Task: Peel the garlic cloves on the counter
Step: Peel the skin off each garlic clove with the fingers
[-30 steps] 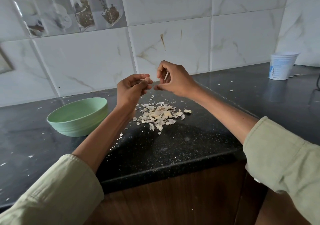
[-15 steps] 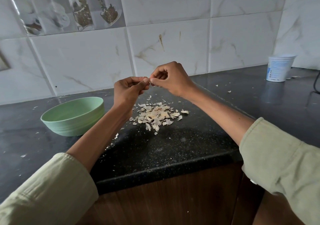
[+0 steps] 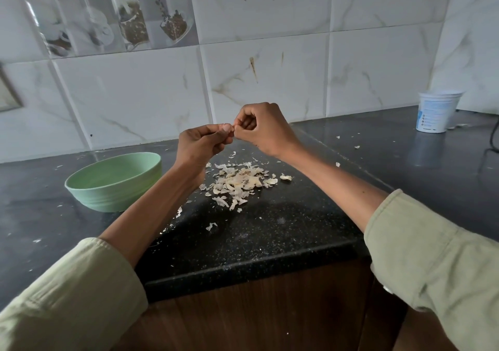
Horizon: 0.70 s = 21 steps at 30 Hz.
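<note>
Both hands are raised above the black counter (image 3: pixel 270 232), fingertips meeting. My left hand (image 3: pixel 201 142) pinches a small garlic clove (image 3: pixel 231 131), mostly hidden between thumb and fingers. My right hand (image 3: pixel 263 129) has its fingers curled and pinches at the clove's tip from the right. Below the hands lies a heap of pale garlic skins (image 3: pixel 240 182) on the counter.
A light green bowl (image 3: pixel 113 182) stands on the counter left of my left forearm. A white plastic tub (image 3: pixel 437 111) sits at the far right by the tiled wall. Stray bits of skin are scattered over the counter. The counter's front edge runs just below my forearms.
My hands have stayed joined at the clove. A second ago my right hand held a strip of skin slightly apart from the left; now its fingertips are back on the clove.
</note>
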Motion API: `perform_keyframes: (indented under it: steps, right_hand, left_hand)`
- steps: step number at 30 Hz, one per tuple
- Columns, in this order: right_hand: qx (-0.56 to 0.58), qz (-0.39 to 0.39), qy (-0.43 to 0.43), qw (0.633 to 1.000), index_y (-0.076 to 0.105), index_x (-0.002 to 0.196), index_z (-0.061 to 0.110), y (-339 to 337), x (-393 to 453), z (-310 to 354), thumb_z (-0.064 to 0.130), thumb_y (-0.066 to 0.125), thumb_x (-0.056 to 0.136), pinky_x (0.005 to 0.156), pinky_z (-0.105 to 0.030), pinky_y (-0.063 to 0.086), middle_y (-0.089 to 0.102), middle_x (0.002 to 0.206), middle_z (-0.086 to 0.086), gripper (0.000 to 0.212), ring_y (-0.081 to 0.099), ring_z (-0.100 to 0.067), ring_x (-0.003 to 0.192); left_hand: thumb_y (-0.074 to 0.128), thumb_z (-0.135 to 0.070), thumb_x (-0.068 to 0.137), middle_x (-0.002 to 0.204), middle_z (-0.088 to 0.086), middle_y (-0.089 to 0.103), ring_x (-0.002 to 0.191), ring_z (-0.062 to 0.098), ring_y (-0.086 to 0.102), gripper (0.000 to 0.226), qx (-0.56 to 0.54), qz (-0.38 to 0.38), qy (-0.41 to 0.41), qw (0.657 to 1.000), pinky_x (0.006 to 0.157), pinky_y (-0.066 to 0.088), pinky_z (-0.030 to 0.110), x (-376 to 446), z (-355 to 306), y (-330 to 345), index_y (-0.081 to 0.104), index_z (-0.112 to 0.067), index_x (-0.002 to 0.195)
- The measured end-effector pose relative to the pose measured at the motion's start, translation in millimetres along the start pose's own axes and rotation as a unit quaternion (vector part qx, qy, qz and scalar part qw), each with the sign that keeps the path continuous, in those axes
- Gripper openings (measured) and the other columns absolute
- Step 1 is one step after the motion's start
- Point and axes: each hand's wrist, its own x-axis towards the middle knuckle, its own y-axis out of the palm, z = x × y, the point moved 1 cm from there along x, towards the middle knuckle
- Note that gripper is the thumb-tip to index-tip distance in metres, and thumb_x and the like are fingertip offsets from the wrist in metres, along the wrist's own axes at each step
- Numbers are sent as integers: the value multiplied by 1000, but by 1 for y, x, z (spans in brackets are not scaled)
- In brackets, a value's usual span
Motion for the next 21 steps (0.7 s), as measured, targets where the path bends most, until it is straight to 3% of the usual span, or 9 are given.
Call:
perform_keyframes:
  steps: [3, 6, 7, 10, 13, 16, 21]
  right_hand:
    - [-32, 26, 19, 999, 69, 84, 12, 2, -3, 0, 22, 70, 95, 59, -25, 47, 66, 70, 10, 15, 62, -2, 60]
    - [-30, 37, 27, 998, 66, 77, 11, 0, -5, -2, 28, 52, 109, 67, -36, 58, 67, 67, 4, 39, 68, -12, 60]
    - [-27, 35, 27, 999, 67, 78, 10, -1, -5, -3, 28, 53, 109, 67, -33, 57, 67, 67, 5, 38, 67, -8, 59]
    - [-7, 46, 18, 999, 67, 100, 11, -3, -3, -4, 15, 72, 98, 66, -23, 52, 67, 82, 4, 7, 60, -2, 63]
    - [3, 30, 2, 1000, 72, 102, 13, -2, -3, -5, 20, 86, 86, 68, -19, 53, 72, 87, 1, 22, 65, -9, 70]
    - [4, -4, -6, 1000, 79, 93, 15, -2, -2, -3, 22, 87, 85, 68, -20, 56, 74, 79, 5, 13, 68, -9, 69]
    - [16, 5, -6, 1000, 82, 92, 12, -3, -2, -2, 16, 85, 87, 69, -31, 63, 77, 74, 6, 6, 71, -6, 65]
  left_hand:
    - [79, -16, 93, 83, 3, 78, 77, 9, 70, 14, -1, 5, -4, 1000, 78, 56, 22, 1, 1, 1, 77, -4, 100]
    - [78, -14, 93, 94, 6, 80, 84, 11, 70, 16, 1, 5, -3, 1000, 78, 56, 22, 3, 1, -1, 76, -6, 107]
    - [78, -12, 93, 96, 6, 80, 85, 12, 70, 17, 0, 5, -3, 1000, 78, 56, 23, 4, 1, -2, 76, -7, 109]
    - [78, -12, 93, 97, 9, 79, 88, 14, 70, 16, -6, 2, -3, 1000, 80, 55, 24, 4, 1, -4, 78, -8, 107]
    - [79, -18, 93, 87, 6, 77, 84, 14, 69, 15, 1, -2, -1, 1000, 79, 54, 24, 5, 3, -5, 78, -6, 102]
    - [80, -19, 92, 86, 7, 78, 81, 12, 71, 18, 15, -8, 2, 1000, 79, 54, 23, 6, 7, -5, 78, -5, 102]
    - [82, -19, 91, 85, 6, 80, 81, 12, 72, 18, 38, -21, 18, 999, 78, 54, 24, 5, 6, -5, 77, -5, 101]
